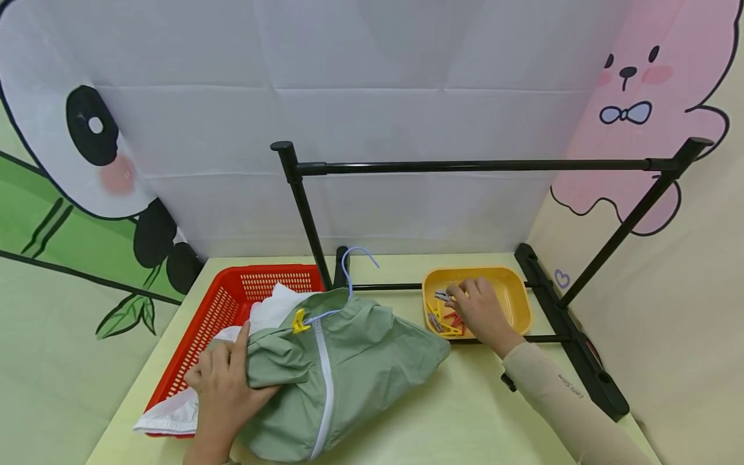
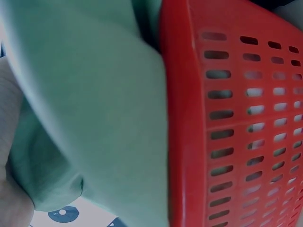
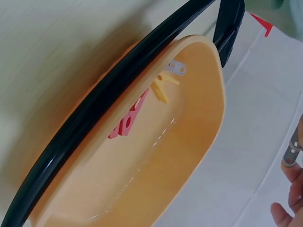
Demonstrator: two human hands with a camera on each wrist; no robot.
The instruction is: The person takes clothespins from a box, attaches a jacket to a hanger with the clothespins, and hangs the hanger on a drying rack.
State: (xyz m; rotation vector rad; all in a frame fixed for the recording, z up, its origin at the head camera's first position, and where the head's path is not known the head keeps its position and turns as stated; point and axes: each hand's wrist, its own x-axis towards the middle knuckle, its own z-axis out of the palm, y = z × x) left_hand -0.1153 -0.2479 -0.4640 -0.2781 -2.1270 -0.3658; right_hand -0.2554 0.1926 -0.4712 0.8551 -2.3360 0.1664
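Right grip (image 1: 481, 311) pinches grey clothespin (image 1: 442, 295), long axis leftward

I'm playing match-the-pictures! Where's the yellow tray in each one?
Head: yellow tray, right of centre, the right hand over it.
Left wrist: not in it.
Right wrist: middle, slanting from bottom left to upper right.
Shared landmark: red clothespins inside, in the head and right-wrist pictures.

Free room lies over the yellow tray (image 1: 514, 292), right of the fingers (image 1: 472, 289) of the right hand (image 1: 485, 315), while the tray's near wall and a black lower bar (image 3: 113, 82) stand on their wrist side, a green jacket (image 1: 372, 361) bulges to their left, and a black upper bar (image 1: 476, 166) spans higher up.
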